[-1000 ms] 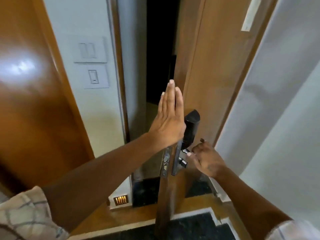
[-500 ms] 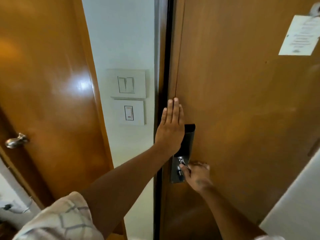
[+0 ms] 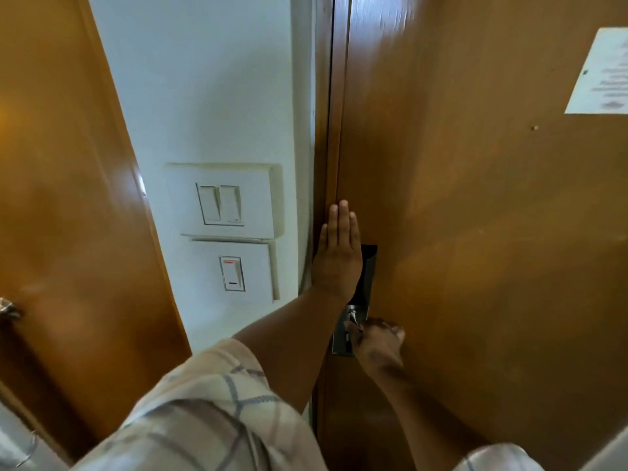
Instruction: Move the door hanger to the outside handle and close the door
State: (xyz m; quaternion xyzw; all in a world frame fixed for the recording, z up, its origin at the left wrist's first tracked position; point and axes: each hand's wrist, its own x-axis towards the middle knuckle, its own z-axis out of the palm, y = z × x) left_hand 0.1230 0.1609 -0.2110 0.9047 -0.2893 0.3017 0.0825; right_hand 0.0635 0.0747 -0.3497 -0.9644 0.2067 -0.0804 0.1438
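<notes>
A person's left hand lies flat and spread against the latch edge of a brown wooden door, fingers together and pointing straight up, the heel of the palm overlapping the dark upper half of the lock plate. Just below it, the right hand is curled shut around the metal handle, which juts from the silver lower half of the same plate; the handle itself is mostly hidden by the knuckles. The two hands are stacked one above the other along the plate's upright long axis, the right hand the nearer to the handle. The door's edge sits tight against the frame, only a thin dark seam showing, so the door appears shut or all but shut. The door hanger is not in view; judging by the task, it would hang on the handle on the far side of the door. To the left of the frame, a white wall carries a double switch above a single switch. A white paper notice is fixed near the door's upper right.
</notes>
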